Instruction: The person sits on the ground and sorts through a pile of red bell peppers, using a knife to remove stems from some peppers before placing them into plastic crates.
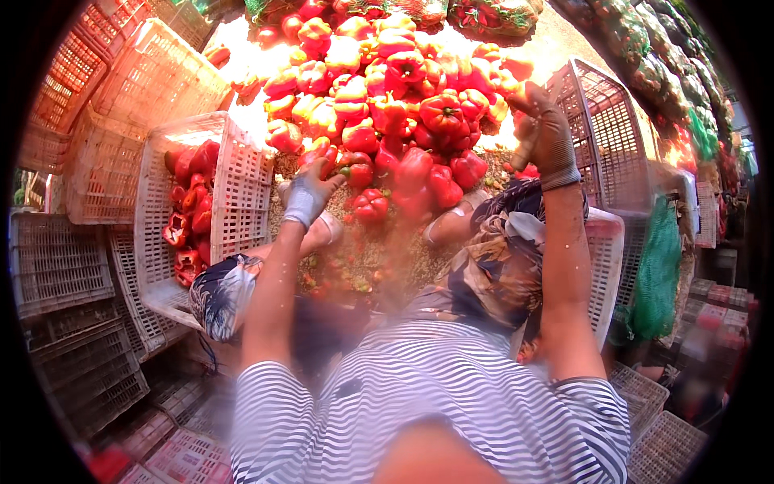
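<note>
left hand [313, 192] near red pepper [327, 164] | right hand [550, 139] near brown crate [606, 121]

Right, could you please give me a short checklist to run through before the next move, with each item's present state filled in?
1. Left hand at a pepper: ok, its fingers are by a red pepper at the pile's near edge.
2. Firm grip on that pepper: cannot tell.
3. Right hand free of any object: cannot tell.
4. Pepper pile in front: ok.
5. Left crate close by: ok, with cut red peppers inside.
6. Ground before the pile clear: not ok, scraps litter it.
</note>
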`<state>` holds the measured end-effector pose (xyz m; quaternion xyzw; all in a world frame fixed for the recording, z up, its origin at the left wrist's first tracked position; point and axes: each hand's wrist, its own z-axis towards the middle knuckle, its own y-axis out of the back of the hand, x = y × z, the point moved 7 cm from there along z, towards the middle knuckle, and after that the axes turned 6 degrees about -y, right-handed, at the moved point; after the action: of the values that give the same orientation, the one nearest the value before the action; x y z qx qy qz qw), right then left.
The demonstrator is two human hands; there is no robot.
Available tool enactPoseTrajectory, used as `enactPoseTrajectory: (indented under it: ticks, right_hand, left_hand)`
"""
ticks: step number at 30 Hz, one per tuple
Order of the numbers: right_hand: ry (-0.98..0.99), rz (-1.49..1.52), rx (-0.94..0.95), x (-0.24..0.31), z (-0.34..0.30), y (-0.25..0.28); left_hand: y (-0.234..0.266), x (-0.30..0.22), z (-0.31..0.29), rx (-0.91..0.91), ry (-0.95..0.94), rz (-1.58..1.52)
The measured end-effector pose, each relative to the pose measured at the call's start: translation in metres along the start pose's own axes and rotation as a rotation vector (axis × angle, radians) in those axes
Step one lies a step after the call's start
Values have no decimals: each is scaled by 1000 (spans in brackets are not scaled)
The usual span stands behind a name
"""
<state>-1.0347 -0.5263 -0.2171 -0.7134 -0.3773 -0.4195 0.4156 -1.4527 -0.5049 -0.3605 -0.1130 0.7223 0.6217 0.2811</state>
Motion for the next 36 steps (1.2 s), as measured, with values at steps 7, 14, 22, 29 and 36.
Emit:
enactPoseTrajectory:
  ticks: [7, 14, 22, 29, 36]
  right_hand:
    - [-239, -102, 221, -82, -13, -56]
    - [-156, -140, 242, -57, -7, -77]
    - [-96, -129, 171, -34, -19, -69]
    - [-86, -213, 106, -37, -18, -64]
    - [-266, -364, 300, -97, -23, -74]
  left_hand:
    - [-182, -63, -23, 309, -263, 396]
    - [-268, -87, 0, 339, -194, 515]
    - [-282, -70, 52, 535, 83, 208]
    - [-265, -54, 56, 753, 161, -247]
    - [-157, -72, 11, 263, 267, -1426]
